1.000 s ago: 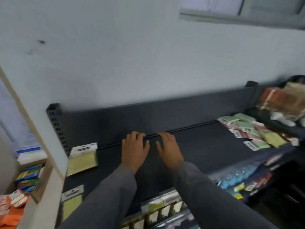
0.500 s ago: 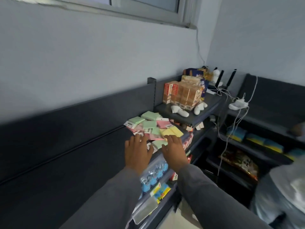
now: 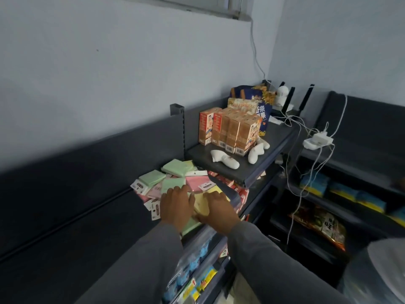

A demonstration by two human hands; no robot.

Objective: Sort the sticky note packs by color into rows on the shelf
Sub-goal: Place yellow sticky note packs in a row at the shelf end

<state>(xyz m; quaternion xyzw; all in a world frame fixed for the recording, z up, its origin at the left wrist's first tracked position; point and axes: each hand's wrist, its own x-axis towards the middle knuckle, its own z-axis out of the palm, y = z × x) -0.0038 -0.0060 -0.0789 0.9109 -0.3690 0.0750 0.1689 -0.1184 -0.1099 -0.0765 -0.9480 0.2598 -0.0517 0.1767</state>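
Both hands lie palm-down, fingers loose and spread, grasping nothing: left hand (image 3: 175,206) and right hand (image 3: 215,209) rest flat on the pile of packs (image 3: 175,183) at the shelf's (image 3: 65,249) right end. Roughly four green, several pink, a couple yellow; overlap hides the rest.

Pile of sticky note packs (image 3: 175,181) on dark shelf (image 3: 87,227), frame centre. Both hands just below, on the pile. Cartons (image 3: 228,132) on raised shelf (image 3: 269,156) upper right of pile. Charger (image 3: 317,139) far right.
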